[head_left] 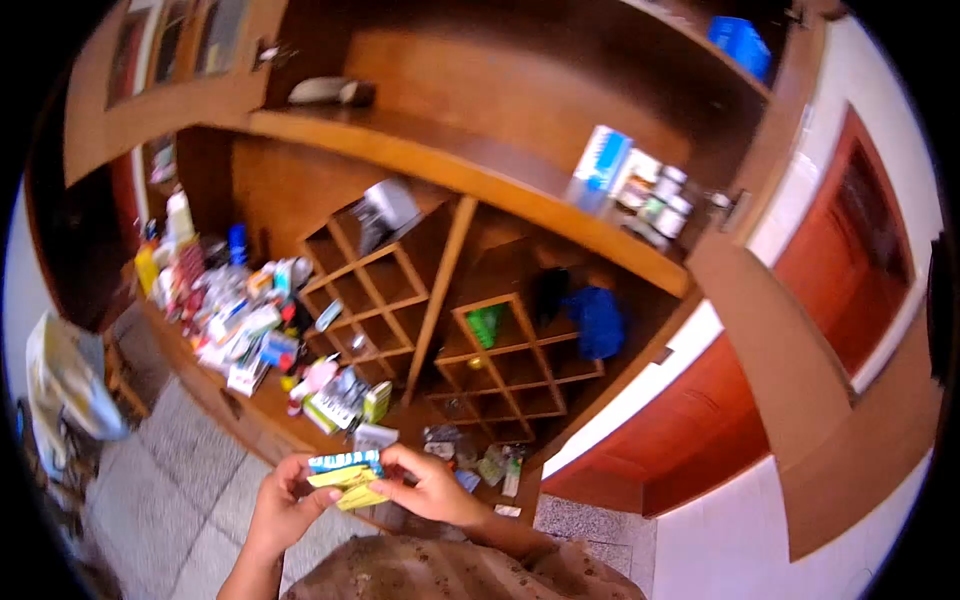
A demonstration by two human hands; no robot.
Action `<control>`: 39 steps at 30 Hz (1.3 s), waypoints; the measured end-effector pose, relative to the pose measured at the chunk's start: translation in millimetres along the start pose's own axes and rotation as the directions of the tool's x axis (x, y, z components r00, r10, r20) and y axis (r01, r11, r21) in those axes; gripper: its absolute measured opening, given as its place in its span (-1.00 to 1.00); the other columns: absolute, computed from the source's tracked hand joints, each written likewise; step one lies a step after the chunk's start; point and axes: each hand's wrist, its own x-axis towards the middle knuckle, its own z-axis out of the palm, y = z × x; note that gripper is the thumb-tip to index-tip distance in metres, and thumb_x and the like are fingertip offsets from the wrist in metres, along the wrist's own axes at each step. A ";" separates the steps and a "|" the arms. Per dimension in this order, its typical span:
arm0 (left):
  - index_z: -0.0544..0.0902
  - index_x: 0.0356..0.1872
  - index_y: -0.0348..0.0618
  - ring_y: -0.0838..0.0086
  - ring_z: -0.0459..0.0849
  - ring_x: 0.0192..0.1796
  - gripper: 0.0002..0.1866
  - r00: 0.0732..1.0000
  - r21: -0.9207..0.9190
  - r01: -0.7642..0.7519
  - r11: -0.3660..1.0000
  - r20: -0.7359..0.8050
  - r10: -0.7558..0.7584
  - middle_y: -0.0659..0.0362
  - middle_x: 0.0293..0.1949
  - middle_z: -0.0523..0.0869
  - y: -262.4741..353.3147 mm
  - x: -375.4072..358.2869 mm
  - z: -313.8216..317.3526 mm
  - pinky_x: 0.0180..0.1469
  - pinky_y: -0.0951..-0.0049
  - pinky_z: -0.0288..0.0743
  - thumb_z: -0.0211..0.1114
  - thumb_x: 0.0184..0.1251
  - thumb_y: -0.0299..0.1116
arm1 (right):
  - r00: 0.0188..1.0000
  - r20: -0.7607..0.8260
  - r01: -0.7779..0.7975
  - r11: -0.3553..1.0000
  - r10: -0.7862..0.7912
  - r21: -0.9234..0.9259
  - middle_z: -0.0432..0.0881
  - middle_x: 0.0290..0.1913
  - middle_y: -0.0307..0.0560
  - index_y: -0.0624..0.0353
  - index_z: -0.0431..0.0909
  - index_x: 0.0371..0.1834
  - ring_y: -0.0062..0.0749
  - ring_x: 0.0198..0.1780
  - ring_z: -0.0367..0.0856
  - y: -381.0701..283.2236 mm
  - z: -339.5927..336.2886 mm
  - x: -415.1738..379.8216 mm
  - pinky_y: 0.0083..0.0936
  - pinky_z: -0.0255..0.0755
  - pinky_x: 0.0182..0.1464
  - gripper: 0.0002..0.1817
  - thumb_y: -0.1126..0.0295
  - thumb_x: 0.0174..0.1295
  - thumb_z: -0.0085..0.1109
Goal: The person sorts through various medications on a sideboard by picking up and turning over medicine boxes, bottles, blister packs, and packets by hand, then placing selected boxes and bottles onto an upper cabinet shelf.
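Note:
A small blue, white and yellow packet [347, 474] is held up between both hands at the bottom centre, in front of the cabinet. My left hand [287, 503] grips its left end, with the thumb on the yellow face. On the packet's right end my right hand [430, 486] is closed, thumb across the yellow part. Just beyond the hands, small boxes and packets [340, 397] lie on the cabinet counter. The print on the packet is too blurred to read.
A large pile of packages [235, 320] covers the counter's left part. Wooden lattice racks [375, 290] stand behind. Boxes and bottles [655, 195] sit on the upper shelf. Open cabinet doors [770, 350] stick out at right and upper left. A blue bag [597, 322] hangs at the right rack.

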 end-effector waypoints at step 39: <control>0.51 0.01 -0.25 0.15 0.65 -0.27 -0.54 0.903 0.704 -0.406 0.582 0.407 0.137 -0.05 -0.09 0.61 217.9 476.9 339.6 -0.45 0.22 0.66 0.40 0.13 -0.27 | 0.303 -0.931 -0.318 0.942 0.204 0.103 0.62 -0.15 -0.17 0.23 0.49 0.08 -0.53 -0.19 0.55 -6.7 -84.5 -184.3 -0.58 0.43 -0.14 -0.68 0.33 0.32 0.10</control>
